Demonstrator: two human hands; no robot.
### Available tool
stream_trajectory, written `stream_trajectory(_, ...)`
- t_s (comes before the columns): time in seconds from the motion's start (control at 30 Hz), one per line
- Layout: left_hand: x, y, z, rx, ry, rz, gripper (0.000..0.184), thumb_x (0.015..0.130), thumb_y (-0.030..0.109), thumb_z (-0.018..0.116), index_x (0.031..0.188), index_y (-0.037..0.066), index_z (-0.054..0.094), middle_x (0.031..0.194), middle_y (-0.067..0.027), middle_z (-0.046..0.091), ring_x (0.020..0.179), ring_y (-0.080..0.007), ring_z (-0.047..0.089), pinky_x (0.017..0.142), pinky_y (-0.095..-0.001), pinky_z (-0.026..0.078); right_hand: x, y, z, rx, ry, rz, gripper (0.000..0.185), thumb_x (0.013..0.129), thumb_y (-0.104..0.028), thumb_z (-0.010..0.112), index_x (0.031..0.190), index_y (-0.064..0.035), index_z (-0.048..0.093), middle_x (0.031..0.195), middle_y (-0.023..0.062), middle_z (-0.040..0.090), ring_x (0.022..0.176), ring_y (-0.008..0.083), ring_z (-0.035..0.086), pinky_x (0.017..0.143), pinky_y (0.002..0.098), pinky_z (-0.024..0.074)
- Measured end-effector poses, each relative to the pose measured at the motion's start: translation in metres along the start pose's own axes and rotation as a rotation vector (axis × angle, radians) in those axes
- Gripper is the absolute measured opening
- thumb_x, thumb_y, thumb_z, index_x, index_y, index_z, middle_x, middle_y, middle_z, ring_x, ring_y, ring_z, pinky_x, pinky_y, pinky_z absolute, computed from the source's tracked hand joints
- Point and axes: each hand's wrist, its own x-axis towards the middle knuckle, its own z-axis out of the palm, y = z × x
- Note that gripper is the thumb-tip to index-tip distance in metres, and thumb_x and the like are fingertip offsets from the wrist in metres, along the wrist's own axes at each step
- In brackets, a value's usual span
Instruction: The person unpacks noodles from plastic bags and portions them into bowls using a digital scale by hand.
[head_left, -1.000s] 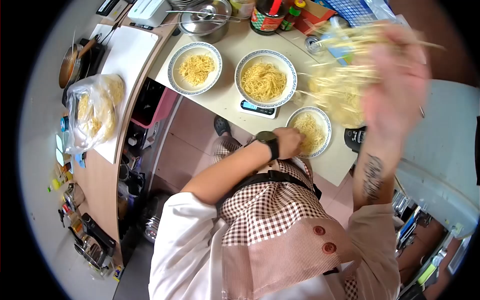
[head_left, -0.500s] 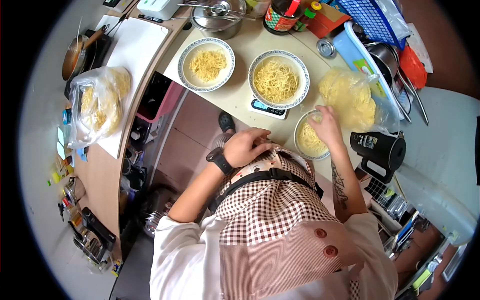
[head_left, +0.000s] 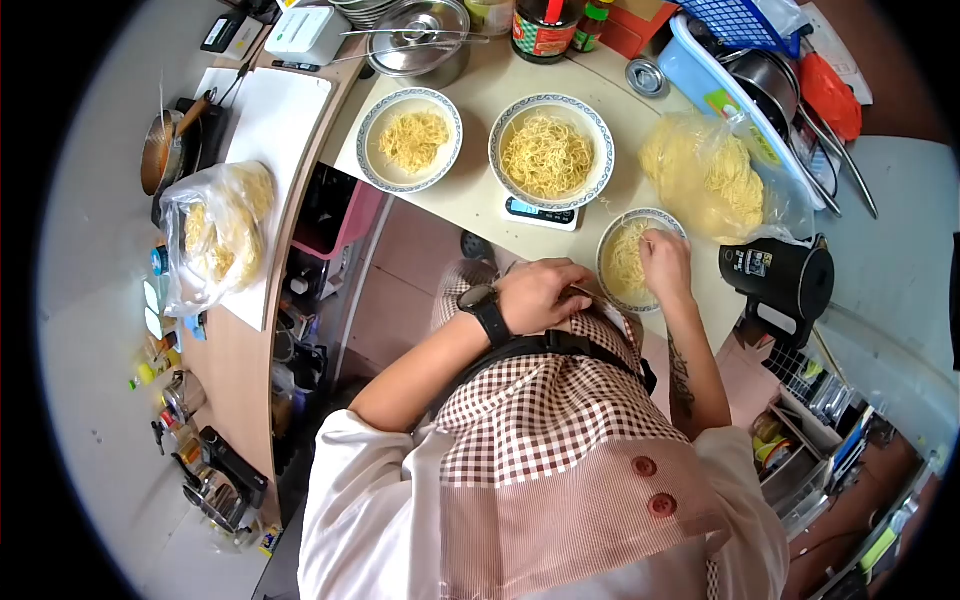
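My right hand [head_left: 665, 268] is over the right-hand bowl [head_left: 606, 272], its fingers pinched together at the thin yellow noodles [head_left: 627, 258] inside. My left hand [head_left: 543, 295], with a black watch on its wrist, lies against the checked apron at my waist. Its fingers are loosely stretched, and I see nothing held in them. A larger bowl [head_left: 497, 165] heaped with noodles stands on a digital kitchen scale [head_left: 560, 218]. Farther left is another patterned bowl [head_left: 368, 130] of noodles. A clear plastic bag [head_left: 700, 175] of noodles lies right of the scale.
A black electric kettle [head_left: 775, 280] stands at the right edge of the table. Behind are a lidded steel pot [head_left: 420, 45], a dark sauce jar [head_left: 545, 35] and a blue basin [head_left: 700, 70] of utensils. Another noodle bag [head_left: 220, 235] lies on the white board [head_left: 280, 115] at left.
My right hand has closed its fingers in the right-hand bowl, where they were looser before. My left hand stays at my waist. The whole view has shifted slightly.
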Motion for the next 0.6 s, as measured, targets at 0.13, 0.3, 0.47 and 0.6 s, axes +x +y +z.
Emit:
stream_trajectory(0.13,0.011,0.010,0.000,0.045,-0.011,0.015,0.034,0.088,0.025,0.071,0.118,0.008,0.067,0.106,-0.0144,0.069,0.096,-0.0331,0.068,0.082,-0.0422,0.055,-0.009,-0.018,-0.047,0.361,0.048,0.172,0.018,0.093,-0.016,0.065,0.095,0.0013,0.070,0.087,0.0183,0.070,0.084,0.0351,0.067,0.081,0.0422,0.0503)
stream_trajectory(0.3,0.047,0.028,0.017,0.080,0.032,0.114,0.035,0.086,0.021,0.072,0.118,0.007,0.067,0.107,-0.0144,0.068,0.097,-0.0342,0.067,0.082,-0.0423,0.055,-0.027,-0.022,-0.076,0.525,0.045,0.174,0.017,0.093,-0.012,0.066,0.098,0.0039,0.069,0.081,0.0162,0.069,0.069,0.0223,0.065,0.067,0.0330,0.0505)
stream_trajectory(0.47,0.085,0.056,0.036,0.025,0.040,0.184,0.030,0.086,0.014,0.071,0.115,0.006,0.069,0.105,-0.0144,0.070,0.091,-0.0332,0.068,0.079,-0.0424,0.055,-0.042,-0.039,-0.109,0.705,-0.028,0.208,0.016,0.092,-0.010,0.068,0.097,0.0054,0.068,0.076,0.0096,0.067,0.067,0.0120,0.059,0.065,0.0279,0.0482)
stream_trajectory(0.6,0.104,0.039,0.017,0.004,0.065,0.357,0.017,0.085,0.010,0.071,0.100,0.002,0.073,0.088,-0.0155,0.071,0.082,-0.0322,0.069,0.074,-0.0411,0.055,-0.044,-0.037,-0.118,0.726,0.028,0.159,0.017,0.093,-0.011,0.068,0.097,0.0054,0.068,0.076,0.0079,0.067,0.067,0.0117,0.057,0.064,0.0282,0.0476)
